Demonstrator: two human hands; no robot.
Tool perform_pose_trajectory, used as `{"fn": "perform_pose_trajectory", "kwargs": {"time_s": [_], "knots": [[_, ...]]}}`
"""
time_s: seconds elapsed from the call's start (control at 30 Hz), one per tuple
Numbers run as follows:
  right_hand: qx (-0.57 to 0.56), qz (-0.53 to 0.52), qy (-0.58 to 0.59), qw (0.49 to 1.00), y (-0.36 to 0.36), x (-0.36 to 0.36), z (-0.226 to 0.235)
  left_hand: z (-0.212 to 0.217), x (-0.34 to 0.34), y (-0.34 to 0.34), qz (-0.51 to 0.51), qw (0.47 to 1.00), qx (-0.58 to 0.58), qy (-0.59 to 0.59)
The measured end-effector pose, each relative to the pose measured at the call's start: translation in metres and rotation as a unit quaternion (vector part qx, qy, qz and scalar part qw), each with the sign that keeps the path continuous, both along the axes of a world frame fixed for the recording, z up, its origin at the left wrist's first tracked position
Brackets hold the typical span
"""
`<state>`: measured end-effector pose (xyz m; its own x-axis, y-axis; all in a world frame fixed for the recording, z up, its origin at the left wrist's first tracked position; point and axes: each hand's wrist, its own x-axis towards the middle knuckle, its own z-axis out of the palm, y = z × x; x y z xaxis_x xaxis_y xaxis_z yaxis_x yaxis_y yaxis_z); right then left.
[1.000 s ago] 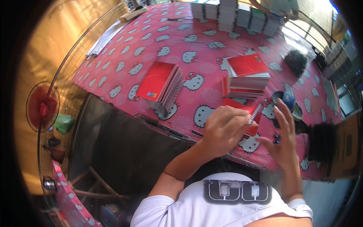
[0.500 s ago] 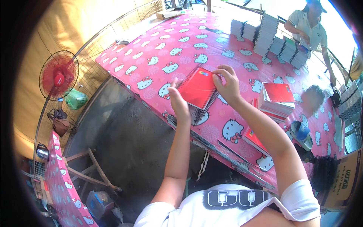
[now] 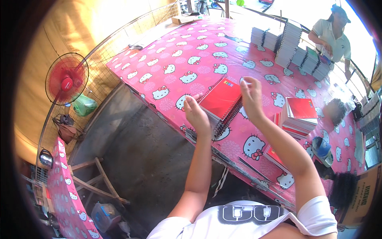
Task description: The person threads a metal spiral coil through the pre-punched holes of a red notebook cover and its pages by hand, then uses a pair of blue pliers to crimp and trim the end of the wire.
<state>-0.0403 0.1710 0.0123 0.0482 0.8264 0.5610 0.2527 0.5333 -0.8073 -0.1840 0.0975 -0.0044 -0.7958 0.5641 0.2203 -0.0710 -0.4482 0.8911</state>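
Stack of red wire-bound notebooks (image 3: 221,99) lies on the pink table (image 3: 230,147), near its front edge. Left hand (image 3: 197,115): fingers extended, palm along the stack's left side, not clamped on anything; contact unclear. Right hand (image 3: 251,95): fingers bent at the stack's right side; cannot tell whether thumb and fingertips pinch a notebook. Second red stack (image 3: 299,115) sits nearer the table's right edge. Tall notebook piles (image 3: 288,47) stand by the far edge, a person (image 3: 333,38) just behind.

Fingers (image 3: 253,85) flanking red notebooks (image 3: 221,100), pink tablecloth (image 3: 234,146), fan (image 3: 67,84)
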Motion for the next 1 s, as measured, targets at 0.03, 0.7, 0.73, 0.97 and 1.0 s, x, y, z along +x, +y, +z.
{"fn": "perform_pose_trajectory", "kwargs": {"time_s": [0.03, 0.7, 0.73, 0.97, 1.0], "knots": [[0.050, 0.028, -0.043, 0.997, -0.018, 0.013, 0.015, -0.001, -0.011, -0.005, -0.007, 1.000, 0.003, -0.021], [-0.203, -0.201, -0.245, 0.926, -0.198, 0.224, -0.048, -0.029, 0.170, -0.063, -0.511, 0.838, -0.182, 0.053], [-0.224, -0.195, -0.224, 0.928, -0.202, 0.234, -0.046, -0.027, 0.175, -0.066, -0.505, 0.845, -0.167, 0.051], [-0.210, -0.108, 0.121, 0.964, -0.210, 0.265, -0.011, -0.017, 0.188, -0.086, -0.356, 0.926, -0.052, 0.112], [-0.199, -0.090, 0.147, 0.965, -0.211, 0.253, -0.004, -0.004, 0.195, -0.094, -0.345, 0.930, -0.007, 0.128]]}}
